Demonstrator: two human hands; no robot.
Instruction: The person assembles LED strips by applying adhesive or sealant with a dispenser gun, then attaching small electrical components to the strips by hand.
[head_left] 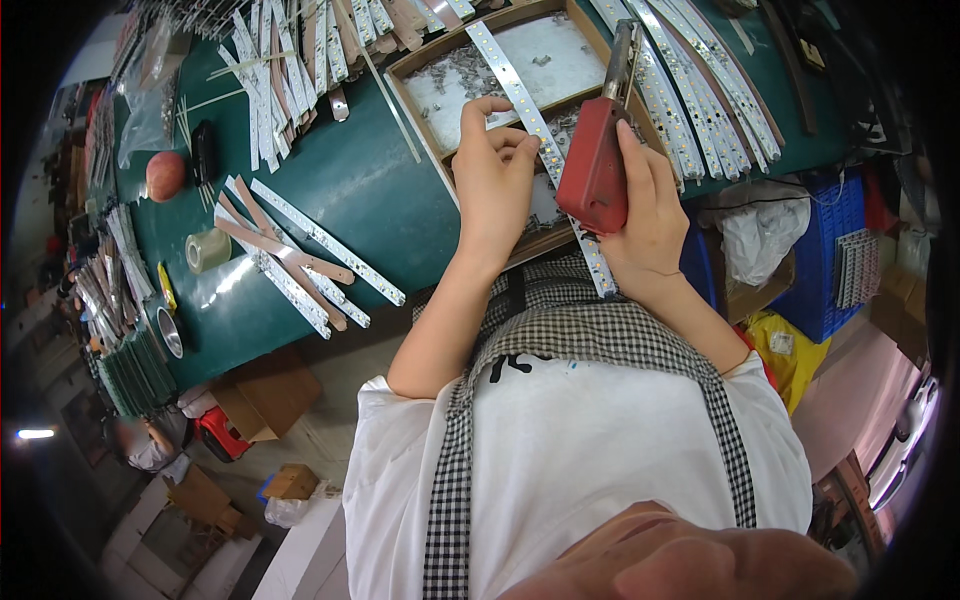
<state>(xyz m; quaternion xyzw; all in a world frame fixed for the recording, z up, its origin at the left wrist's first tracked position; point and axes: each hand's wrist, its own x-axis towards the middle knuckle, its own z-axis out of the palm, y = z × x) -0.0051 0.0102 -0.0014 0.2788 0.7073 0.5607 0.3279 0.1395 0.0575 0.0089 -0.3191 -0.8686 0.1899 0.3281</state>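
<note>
A person's bare hands work over a green table, seen from above. A long white strip (536,120) dotted with small square components lies slantwise across a shallow wooden tray (560,62), its near end overhanging toward the checked apron (560,325). The left hand (490,185) is loosely curled beside the strip; whether its fingertips touch it or pinch something tiny, I cannot tell. The right hand (650,210) grips a red-bodied tool (593,170) with a metal front end, above the strip. The strip looks thin, light and springy along its length, its components probably easily knocked; the bare long edges or ends seem the safest hold. No brand or lettering is legible on strip or tool.
</note>
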